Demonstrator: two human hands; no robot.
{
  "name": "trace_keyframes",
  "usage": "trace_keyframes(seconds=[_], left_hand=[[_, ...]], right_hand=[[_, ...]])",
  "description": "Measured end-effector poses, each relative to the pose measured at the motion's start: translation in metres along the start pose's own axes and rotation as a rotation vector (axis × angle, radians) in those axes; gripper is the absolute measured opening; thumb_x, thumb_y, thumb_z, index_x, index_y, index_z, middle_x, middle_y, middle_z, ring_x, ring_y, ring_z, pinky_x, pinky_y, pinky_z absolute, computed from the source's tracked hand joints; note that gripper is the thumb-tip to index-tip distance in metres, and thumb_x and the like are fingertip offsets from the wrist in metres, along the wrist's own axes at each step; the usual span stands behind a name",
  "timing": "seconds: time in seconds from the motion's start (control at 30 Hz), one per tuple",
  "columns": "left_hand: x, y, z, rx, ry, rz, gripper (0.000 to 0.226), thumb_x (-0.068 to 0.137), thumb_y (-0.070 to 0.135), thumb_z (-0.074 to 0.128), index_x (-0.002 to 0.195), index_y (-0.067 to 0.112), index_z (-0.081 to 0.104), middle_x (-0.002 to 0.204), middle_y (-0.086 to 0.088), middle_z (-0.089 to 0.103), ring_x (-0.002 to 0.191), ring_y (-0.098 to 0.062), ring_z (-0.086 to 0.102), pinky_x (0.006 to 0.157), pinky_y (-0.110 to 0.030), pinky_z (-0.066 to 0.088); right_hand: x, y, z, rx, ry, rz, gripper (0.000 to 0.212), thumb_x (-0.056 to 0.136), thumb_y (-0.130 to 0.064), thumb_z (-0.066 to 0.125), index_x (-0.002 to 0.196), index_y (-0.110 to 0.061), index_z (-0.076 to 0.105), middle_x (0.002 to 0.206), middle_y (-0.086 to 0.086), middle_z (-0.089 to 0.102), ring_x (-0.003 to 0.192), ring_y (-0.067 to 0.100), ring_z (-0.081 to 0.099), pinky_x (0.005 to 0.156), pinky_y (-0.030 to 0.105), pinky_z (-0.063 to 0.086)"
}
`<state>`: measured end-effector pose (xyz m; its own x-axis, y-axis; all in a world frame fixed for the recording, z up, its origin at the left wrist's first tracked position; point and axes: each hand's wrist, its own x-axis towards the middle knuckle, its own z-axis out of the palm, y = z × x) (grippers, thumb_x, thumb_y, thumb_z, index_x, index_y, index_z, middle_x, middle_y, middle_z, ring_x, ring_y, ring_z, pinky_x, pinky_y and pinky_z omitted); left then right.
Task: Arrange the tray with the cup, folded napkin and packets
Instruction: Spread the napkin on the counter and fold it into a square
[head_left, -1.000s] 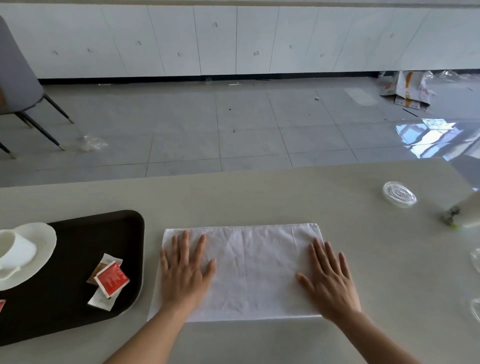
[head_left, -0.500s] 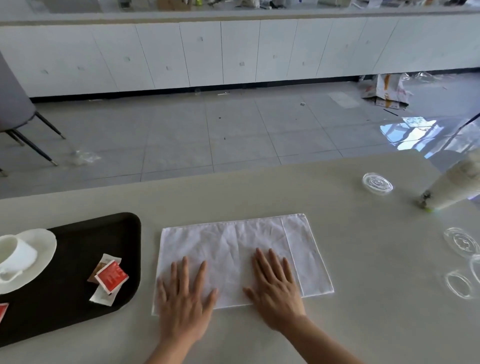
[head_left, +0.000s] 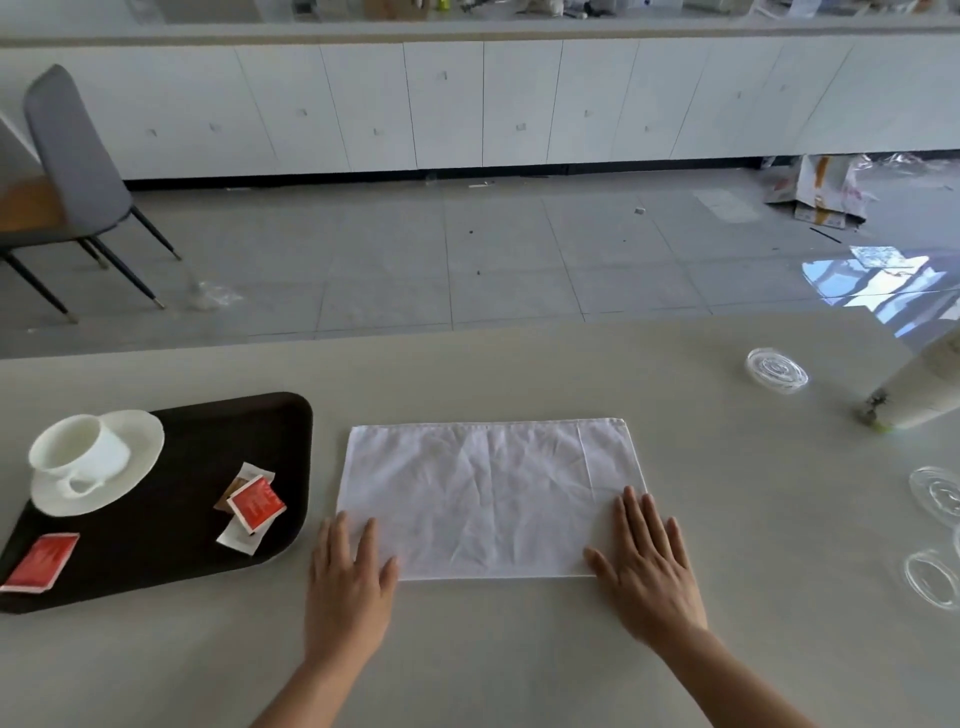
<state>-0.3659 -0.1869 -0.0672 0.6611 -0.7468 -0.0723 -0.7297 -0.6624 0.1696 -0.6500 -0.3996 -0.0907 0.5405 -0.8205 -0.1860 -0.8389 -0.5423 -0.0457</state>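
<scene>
A white cloth napkin (head_left: 488, 493) lies flat on the beige table, folded into a rectangle. My left hand (head_left: 350, 582) rests flat on its near left corner, fingers apart. My right hand (head_left: 647, 566) lies flat on its near right corner, fingers spread. To the left sits a dark brown tray (head_left: 171, 551). On it stand a white cup (head_left: 78, 452) on a white saucer (head_left: 132, 470), a small pile of packets (head_left: 252, 506) with a red one on top, and a single red packet (head_left: 41, 561) near the front left.
Clear plastic lids (head_left: 776, 370) (head_left: 940, 491) (head_left: 930, 577) lie at the right side of the table. A paper-wrapped cylinder (head_left: 919, 395) lies on its side at the far right. Beyond the table are tiled floor, a grey chair (head_left: 72, 166) and white cabinets.
My right hand slid from the napkin's middle back out to its near right corner. My left hand drew back to the near left corner. The camera view lifted and shifted.
</scene>
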Motion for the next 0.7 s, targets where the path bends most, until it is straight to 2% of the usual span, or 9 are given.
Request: trace_keyframes(seconds=[0.07,0.13,0.2,0.33,0.47,0.6,0.7], left_hand=[[-0.008,-0.002,-0.002,-0.007,0.036,-0.048,0.043,0.086,0.033,0.066,0.118,0.003,0.063,0.127,-0.032,0.052,0.118,-0.051,0.050,0.089,-0.059,0.049],[-0.013,0.000,-0.007,-0.017,-0.002,-0.123,0.049,0.073,0.023,0.081,0.115,0.004,0.064,0.117,-0.026,0.058,0.107,-0.046,0.055,0.077,-0.053,0.050],[-0.018,0.005,-0.012,-0.057,-0.029,-0.220,0.053,0.074,0.025,0.080,0.118,0.004,0.061,0.110,-0.022,0.059,0.101,-0.042,0.053,0.076,-0.049,0.048],[-0.015,0.008,-0.016,-0.131,-0.082,-0.394,0.043,0.083,0.027,0.070,0.118,0.005,0.057,0.109,-0.019,0.061,0.105,-0.035,0.051,0.089,-0.040,0.041],[-0.012,0.002,-0.023,-0.440,-0.033,-0.614,0.041,0.077,0.017,0.073,0.114,0.004,0.062,0.107,-0.021,0.067,0.102,-0.039,0.059,0.077,-0.037,0.044],[-0.012,-0.010,-0.029,-0.582,-0.061,-0.734,0.022,0.074,0.008,0.071,0.095,0.007,0.075,0.092,-0.017,0.074,0.088,-0.038,0.066,0.073,-0.035,0.050],[-0.018,-0.014,-0.032,-0.572,-0.089,-0.719,0.006,0.075,0.016,0.073,0.073,0.012,0.076,0.073,-0.012,0.073,0.073,-0.033,0.066,0.066,-0.034,0.051]], right_hand=[[-0.002,0.003,0.000,0.004,0.006,-0.001,0.086,0.088,-0.073,-0.006,0.153,-0.017,-0.016,0.161,-0.005,-0.026,0.144,0.010,-0.033,0.120,0.037,-0.018],[-0.008,0.008,0.001,-0.011,0.004,-0.013,0.086,0.089,-0.074,-0.005,0.153,-0.017,-0.016,0.161,-0.005,-0.025,0.144,0.010,-0.032,0.120,0.037,-0.017],[-0.016,0.014,0.004,-0.016,0.015,-0.019,0.086,0.090,-0.073,-0.003,0.154,-0.017,-0.014,0.162,-0.005,-0.022,0.146,0.010,-0.029,0.120,0.038,-0.016],[-0.028,0.020,0.005,-0.025,0.019,-0.012,0.087,0.090,-0.073,-0.002,0.155,-0.016,-0.006,0.163,-0.004,-0.015,0.149,0.012,-0.022,0.121,0.037,-0.014],[-0.035,0.024,0.005,-0.036,0.016,-0.011,0.089,0.089,-0.074,-0.002,0.156,-0.015,-0.002,0.163,-0.005,-0.013,0.150,0.013,-0.019,0.120,0.035,-0.017],[-0.037,0.028,0.005,-0.047,0.032,-0.020,0.091,0.087,-0.076,-0.005,0.156,-0.016,-0.003,0.163,-0.006,-0.013,0.149,0.014,-0.020,0.120,0.035,-0.016],[-0.039,0.028,0.005,-0.028,0.047,-0.029,0.092,0.086,-0.076,-0.005,0.155,-0.016,-0.004,0.163,-0.005,-0.013,0.149,0.014,-0.019,0.120,0.035,-0.015]])
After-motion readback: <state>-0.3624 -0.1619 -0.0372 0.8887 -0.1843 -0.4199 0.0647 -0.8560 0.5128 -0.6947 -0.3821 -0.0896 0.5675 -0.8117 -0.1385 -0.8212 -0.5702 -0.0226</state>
